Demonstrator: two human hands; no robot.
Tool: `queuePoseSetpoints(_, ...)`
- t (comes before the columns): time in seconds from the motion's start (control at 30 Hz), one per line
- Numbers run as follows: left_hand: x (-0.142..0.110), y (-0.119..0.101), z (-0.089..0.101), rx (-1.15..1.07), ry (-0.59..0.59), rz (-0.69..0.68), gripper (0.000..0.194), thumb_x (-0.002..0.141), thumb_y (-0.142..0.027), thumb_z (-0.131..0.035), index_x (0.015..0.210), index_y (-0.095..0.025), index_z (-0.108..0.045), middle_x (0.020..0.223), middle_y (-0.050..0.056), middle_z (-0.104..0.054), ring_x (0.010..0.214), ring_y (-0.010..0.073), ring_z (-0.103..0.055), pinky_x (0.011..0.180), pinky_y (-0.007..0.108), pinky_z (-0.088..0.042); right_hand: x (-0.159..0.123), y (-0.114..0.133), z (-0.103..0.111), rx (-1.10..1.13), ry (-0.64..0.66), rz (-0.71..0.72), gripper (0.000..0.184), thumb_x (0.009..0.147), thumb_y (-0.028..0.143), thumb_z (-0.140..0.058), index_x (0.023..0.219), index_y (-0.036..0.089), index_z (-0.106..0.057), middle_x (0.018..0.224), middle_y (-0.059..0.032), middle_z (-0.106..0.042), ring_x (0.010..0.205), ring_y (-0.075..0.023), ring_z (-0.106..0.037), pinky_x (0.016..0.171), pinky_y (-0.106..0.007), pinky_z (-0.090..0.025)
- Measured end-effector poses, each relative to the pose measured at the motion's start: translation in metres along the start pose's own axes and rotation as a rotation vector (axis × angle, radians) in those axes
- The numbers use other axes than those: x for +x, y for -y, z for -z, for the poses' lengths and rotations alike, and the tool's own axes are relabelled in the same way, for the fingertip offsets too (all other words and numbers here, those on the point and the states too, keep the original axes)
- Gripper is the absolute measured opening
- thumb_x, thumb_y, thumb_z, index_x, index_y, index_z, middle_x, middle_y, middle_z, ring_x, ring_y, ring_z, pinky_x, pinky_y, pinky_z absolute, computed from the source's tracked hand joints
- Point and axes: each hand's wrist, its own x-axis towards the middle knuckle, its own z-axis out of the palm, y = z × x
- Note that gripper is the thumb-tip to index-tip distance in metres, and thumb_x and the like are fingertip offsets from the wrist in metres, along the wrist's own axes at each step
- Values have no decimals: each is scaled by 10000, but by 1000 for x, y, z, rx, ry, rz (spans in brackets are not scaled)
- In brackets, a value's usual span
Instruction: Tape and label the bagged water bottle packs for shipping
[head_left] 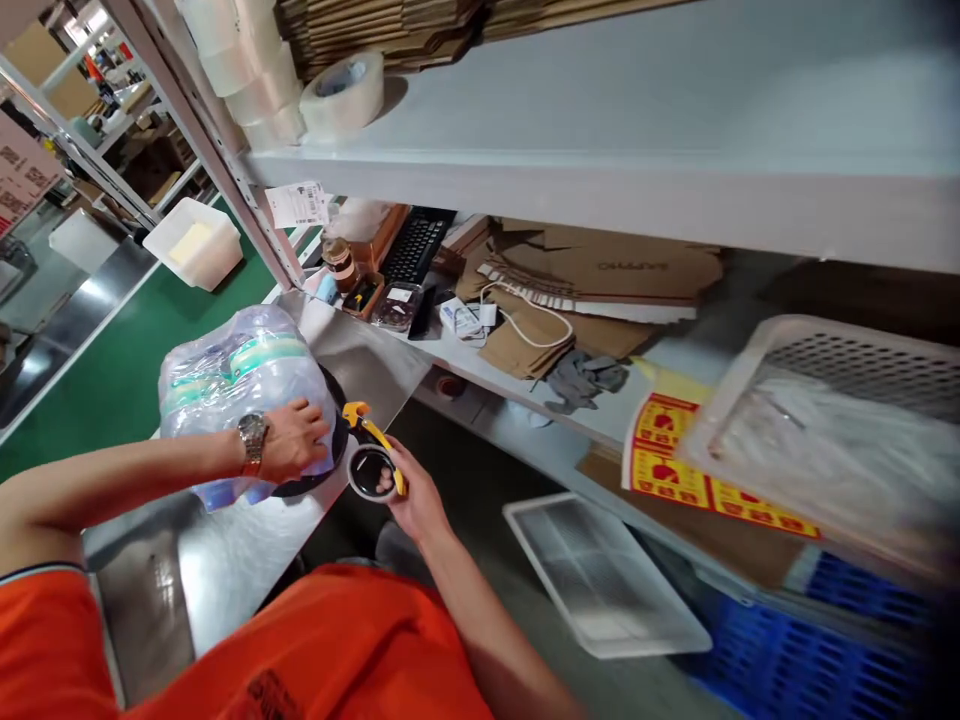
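Observation:
A pack of plastic bottles [247, 375] in clear film, with green and yellow bands, sits on the metal worktop. My left hand [294, 440], a watch on its wrist, is closed on the pack's near right side with its fingers bent. A black, round-edged thing shows partly beneath the pack. Just right of that, my right hand [411, 490] is wrapped round a yellow tape dispenser [376, 432] carrying a tape roll. Some fingertips show through the roll's core. The dispenser's head is close to the pack's right edge; whether they touch I cannot tell.
A shelf [562, 180] overhead holds tape rolls [343, 95] and folded cardboard. Below are a keyboard [418, 245], a white cable and a perforated basket [795, 420]. A white tray [611, 580] and blue crates [810, 650] lie lower right. A white bin [193, 243] stands on the green surface.

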Motion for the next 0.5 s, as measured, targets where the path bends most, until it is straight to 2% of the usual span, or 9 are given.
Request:
queuePoseSetpoints(0.1, 26, 19, 9, -26, 7, 266, 351, 862, -480, -862, 1044, -183, -818, 1141, 179, -689, 1090, 359, -598, 897, 488, -446, 10, 14, -2, -45, 47, 22, 893, 576, 509, -1046, 1341, 189, -713, 641, 50, -611, 564, -116, -504, 533, -251, -460)
queuePoseSetpoints(0.17, 44, 42, 17, -56, 52, 456, 409, 857, -492, -857, 1135, -192, -825, 1198, 188, -675, 1102, 371, -606, 919, 503, -463, 13, 21, 0, -81, 63, 4, 895, 594, 523, -1038, 1353, 181, -709, 630, 51, -602, 548, -113, -489, 519, -247, -438)
queuePoseSetpoints(0.3, 65, 116, 29, -130, 100, 770, 516, 914, -484, -824, 1372, -248, -793, 1369, 211, -643, 1268, 419, -586, 1034, 548, -469, 12, 25, 9, -114, 66, -37, 882, 601, 529, -1029, 1342, 176, -706, 606, 57, -578, 531, -106, -463, 500, -239, -402)
queuePoseSetpoints(0.4, 53, 185, 24, -232, 143, 1002, 596, 969, -479, -788, 1533, -303, -710, 1542, 192, -589, 1414, 421, -512, 1130, 552, -442, 6, 24, 15, -152, 93, -98, 880, 635, 557, -1005, 1373, 192, -693, 603, 65, -567, 516, -111, -463, 503, -253, -419)
queuePoseSetpoints(0.43, 42, 206, 20, -269, 182, 1069, 595, 976, -462, -787, 1539, -286, -707, 1552, 179, -600, 1407, 396, -523, 1143, 519, -446, 4, 23, 17, -165, 95, -108, 884, 643, 563, -999, 1385, 197, -688, 604, 67, -567, 513, -114, -466, 505, -259, -426)
queuePoseSetpoints(0.5, 11, 242, 9, -342, 261, 1172, 452, 1014, -377, -746, 1426, -196, -777, 1446, 138, -699, 1290, 294, -599, 1135, 397, -459, -1, 23, 21, -184, 78, -107, 880, 650, 559, -996, 1392, 203, -686, 604, 69, -567, 510, -114, -469, 508, -259, -424)
